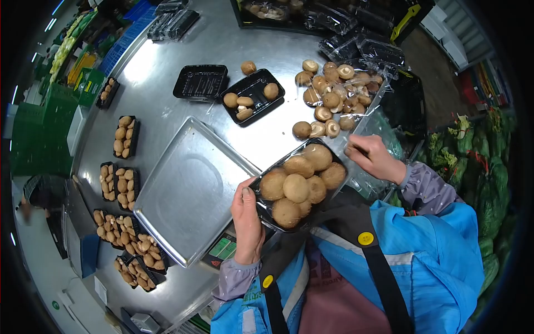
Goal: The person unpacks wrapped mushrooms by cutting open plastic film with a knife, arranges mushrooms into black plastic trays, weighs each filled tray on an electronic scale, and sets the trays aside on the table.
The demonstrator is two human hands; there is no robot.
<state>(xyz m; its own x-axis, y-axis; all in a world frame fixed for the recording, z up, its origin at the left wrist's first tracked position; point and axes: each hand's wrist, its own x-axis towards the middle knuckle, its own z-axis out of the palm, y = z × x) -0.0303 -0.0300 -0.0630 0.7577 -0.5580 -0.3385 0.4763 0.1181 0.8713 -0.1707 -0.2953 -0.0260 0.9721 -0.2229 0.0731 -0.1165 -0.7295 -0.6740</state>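
Our black tray of mushrooms (301, 185) sits before our chest, its left edge clamped between the left hand's (247, 222) thumb and fingers; our right hand (378, 158), fingers curled together, hovers just beside. Beyond, another tray (253, 97) holds fewer mushrooms.

The person wears a bright blue outer garment (445, 239) with pale grey bands (397, 259), wide black straps (384, 278) fastened by round yellow buttons (365, 239), and a maroon top (339, 303) with a dark print. The greyish-lavender sleeves (427, 188) carry small pale specks and end in gathered cuffs (408, 175); the left hand (248, 222) and right hand (379, 160) are bare.
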